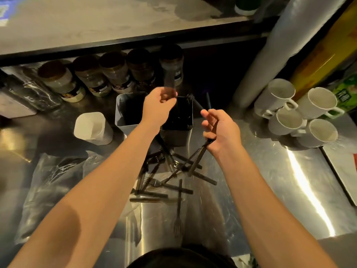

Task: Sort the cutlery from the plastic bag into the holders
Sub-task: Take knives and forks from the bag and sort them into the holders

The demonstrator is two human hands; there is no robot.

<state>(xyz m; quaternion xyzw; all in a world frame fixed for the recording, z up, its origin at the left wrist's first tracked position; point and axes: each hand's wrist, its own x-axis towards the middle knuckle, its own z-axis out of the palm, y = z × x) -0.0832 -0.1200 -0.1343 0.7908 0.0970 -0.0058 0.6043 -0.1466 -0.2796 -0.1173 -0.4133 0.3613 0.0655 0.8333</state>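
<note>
Nearest, a lone fork [178, 219] lies on the steel counter [280, 180], below both grips. Beyond it a loose heap of dark-handled cutlery [164, 176] sits under the right hand [220, 132], whose fingers curl round a few thin pieces [195, 159] hanging down into the heap. Left of the heap lies the clear plastic bag [52, 186]. The left hand [158, 107] pinches a blurred piece [169, 80], perhaps a knife, above two dark holders [175, 120]; their contents are hard to make out.
</note>
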